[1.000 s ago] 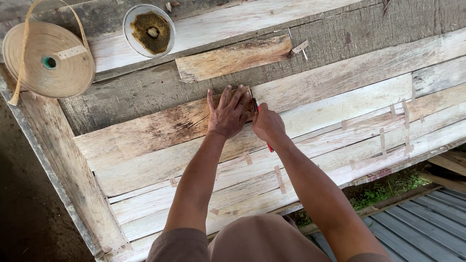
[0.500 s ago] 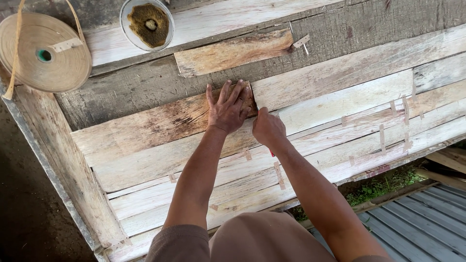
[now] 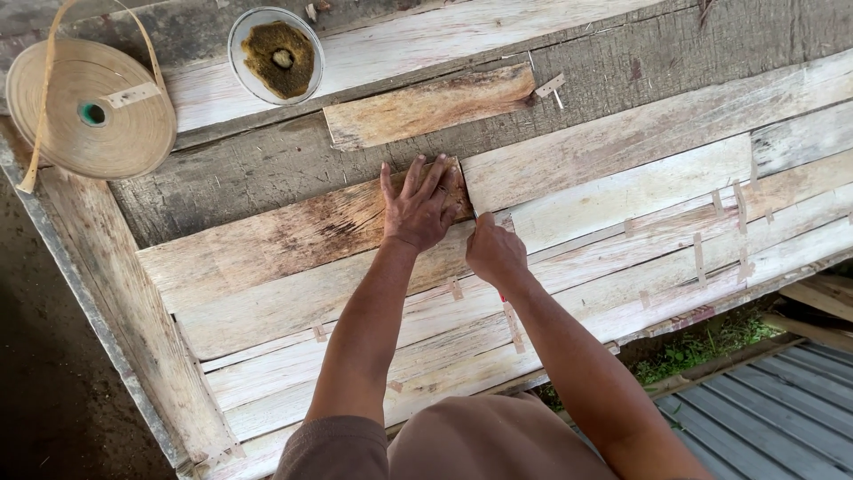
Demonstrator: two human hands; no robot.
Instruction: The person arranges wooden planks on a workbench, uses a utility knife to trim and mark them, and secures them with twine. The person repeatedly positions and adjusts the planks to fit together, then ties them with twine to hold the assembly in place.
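A: What's he at w/ those sheets?

B: Right hand is fisted round smth thin, a red bit shows under it, prob. a blade, pressed at the seam. Left hand lies flat, fingers spread, nothing gripped, pinning the brown veneer strip where its end butts the paler sheet.

A: So which step?

B: Looks like trimming or fitting that joint, I'd say. Next move needs steady pressure and a straight pull along the seam.

A: And further back?

B: Loose short veneer piece, then a bowl of brown paste and a tape roll at the far edge.
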